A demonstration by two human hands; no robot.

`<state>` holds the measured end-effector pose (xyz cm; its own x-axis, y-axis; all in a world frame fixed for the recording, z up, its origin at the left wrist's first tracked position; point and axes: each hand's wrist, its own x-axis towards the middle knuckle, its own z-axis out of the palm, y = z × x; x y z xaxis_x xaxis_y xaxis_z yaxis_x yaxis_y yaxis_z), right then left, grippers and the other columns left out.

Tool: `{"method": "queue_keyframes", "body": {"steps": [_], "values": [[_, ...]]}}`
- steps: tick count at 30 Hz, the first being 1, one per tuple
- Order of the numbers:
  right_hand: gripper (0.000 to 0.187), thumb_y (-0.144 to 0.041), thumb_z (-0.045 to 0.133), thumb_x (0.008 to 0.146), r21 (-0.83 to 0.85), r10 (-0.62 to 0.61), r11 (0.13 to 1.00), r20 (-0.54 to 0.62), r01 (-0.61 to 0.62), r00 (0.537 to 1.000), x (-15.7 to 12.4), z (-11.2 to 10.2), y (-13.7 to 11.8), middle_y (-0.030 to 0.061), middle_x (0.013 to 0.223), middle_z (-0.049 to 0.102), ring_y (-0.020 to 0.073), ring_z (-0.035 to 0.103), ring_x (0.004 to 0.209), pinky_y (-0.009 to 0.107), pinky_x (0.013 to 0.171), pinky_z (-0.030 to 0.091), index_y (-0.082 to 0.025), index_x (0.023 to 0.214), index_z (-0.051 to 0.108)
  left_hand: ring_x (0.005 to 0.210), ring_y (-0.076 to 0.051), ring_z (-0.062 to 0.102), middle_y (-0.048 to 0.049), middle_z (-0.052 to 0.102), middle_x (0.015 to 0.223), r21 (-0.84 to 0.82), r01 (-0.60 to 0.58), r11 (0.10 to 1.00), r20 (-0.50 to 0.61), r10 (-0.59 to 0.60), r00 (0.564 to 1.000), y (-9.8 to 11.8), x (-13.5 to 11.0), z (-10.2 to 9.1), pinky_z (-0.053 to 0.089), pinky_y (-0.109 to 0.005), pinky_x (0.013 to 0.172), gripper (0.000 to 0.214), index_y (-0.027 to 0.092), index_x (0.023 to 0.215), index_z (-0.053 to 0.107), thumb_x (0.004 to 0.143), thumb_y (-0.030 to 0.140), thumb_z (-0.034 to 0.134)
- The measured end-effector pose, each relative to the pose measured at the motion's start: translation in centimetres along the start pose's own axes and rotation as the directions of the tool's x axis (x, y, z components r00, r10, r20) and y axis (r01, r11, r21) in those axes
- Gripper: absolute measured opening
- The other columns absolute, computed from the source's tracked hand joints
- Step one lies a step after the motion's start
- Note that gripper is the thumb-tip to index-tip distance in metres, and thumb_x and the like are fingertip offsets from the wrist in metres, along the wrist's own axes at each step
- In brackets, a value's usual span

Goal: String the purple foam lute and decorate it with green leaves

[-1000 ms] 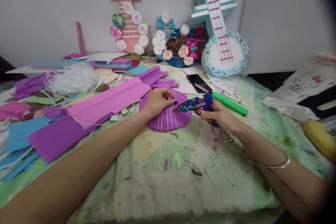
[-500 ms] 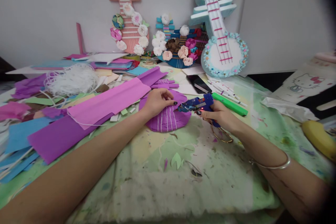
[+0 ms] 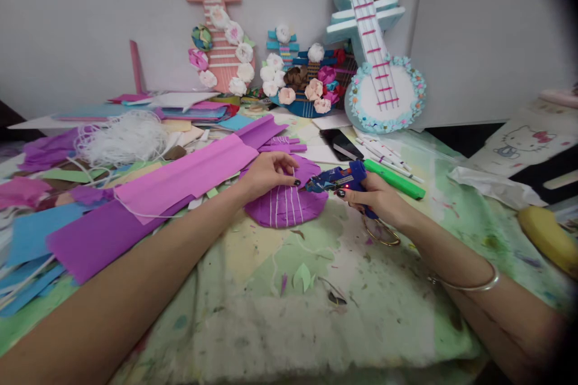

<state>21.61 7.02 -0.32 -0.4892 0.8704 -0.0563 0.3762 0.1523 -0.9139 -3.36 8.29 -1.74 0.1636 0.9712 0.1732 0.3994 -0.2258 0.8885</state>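
Note:
A purple paper-covered craft lute [image 3: 311, 209] lies flat on the table, with white strings [image 3: 286, 204] running along its round body. Over its left side rests my left hand [image 3: 271, 173], fingers curled and thumb pressed to one white string near the middle. My right hand [image 3: 368, 192] is wrapped round the handle of a blue hot glue gun [image 3: 341, 178]. The gun's nozzle points left, close to my left thumb at the lute's upper right part; whether it touches the paper I cannot tell. A small red light glows on the gun.
Pink crepe paper [image 3: 189, 174] and a heap of white string [image 3: 121, 137] lie to the left. Behind stand finished lutes, one pink [image 3: 220, 66], one pale blue [image 3: 382, 81]. A phone [image 3: 338, 144] and a green box cutter [image 3: 395, 179] lie beyond the glue gun. A banana [image 3: 548, 237] is at right.
My left hand has shifted very slightly left over the lute. The glue gun in my right hand stays almost in place. The whole view has drifted a little.

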Motion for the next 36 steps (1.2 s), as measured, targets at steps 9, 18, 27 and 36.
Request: {"method": "queue_keyframes", "body": {"steps": [9, 18, 27, 36], "values": [[0.026, -0.04, 0.064, 0.072, 0.02, -0.063, 0.998, -0.015, 0.063, 0.998, -0.3, 0.1, -0.8, -0.0032, 0.051, 0.044, 0.0089, 0.037, 0.045, 0.024, 0.043, 0.023, -0.016, 0.07, 0.054, 0.056, -0.007, 0.048, -0.0044, 0.064, 0.091, -0.05, -0.149, 0.988, -0.144, 0.14, 0.98, 1.0, -0.6, 0.2, 0.041, -0.021, 0.05, 0.02, 0.017, 0.092, 0.066, 0.077, 0.03, 0.065], [0.02, -0.034, 0.068, 0.072, 0.011, -0.238, 0.971, -0.027, 0.238, 0.971, -0.3, 0.1, -0.7, -0.0005, 0.064, 0.057, 0.0139, 0.049, 0.059, 0.025, 0.055, 0.038, -0.016, 0.079, 0.063, 0.119, -0.026, 0.043, -0.0069, 0.051, 0.123, 0.375, -0.607, 0.701, 0.138, 0.605, 0.784, 5.4, -2.0, 1.3, 0.032, -0.047, 0.103, 0.034, 0.029, 0.114, 0.063, 0.08, 0.031, 0.064], [0.019, -0.032, 0.066, 0.073, 0.002, -0.252, 0.967, -0.073, 0.253, 0.965, -0.6, 0.3, -0.2, -0.0031, 0.054, 0.05, 0.0108, 0.041, 0.048, 0.024, 0.047, 0.033, -0.016, 0.082, 0.065, 0.13, -0.033, 0.028, -0.0104, 0.039, 0.137, 0.491, -0.699, 0.52, 0.312, 0.644, 0.699, 6.4, -2.9, 1.5, 0.024, -0.056, 0.106, 0.048, 0.03, 0.125, 0.055, 0.078, 0.037, 0.063], [0.018, -0.03, 0.064, 0.078, -0.037, -0.336, 0.942, -0.069, 0.334, 0.939, -1.2, 1.0, -0.9, -0.0047, 0.049, 0.044, 0.0104, 0.038, 0.047, 0.024, 0.047, 0.031, -0.015, 0.089, 0.066, 0.137, -0.038, 0.014, -0.003, 0.026, 0.147, 0.657, -0.698, 0.283, 0.427, 0.624, 0.655, 6.8, -3.0, 0.0, 0.01, -0.06, 0.108, 0.058, 0.039, 0.126, 0.048, 0.073, 0.032, 0.069]]}}
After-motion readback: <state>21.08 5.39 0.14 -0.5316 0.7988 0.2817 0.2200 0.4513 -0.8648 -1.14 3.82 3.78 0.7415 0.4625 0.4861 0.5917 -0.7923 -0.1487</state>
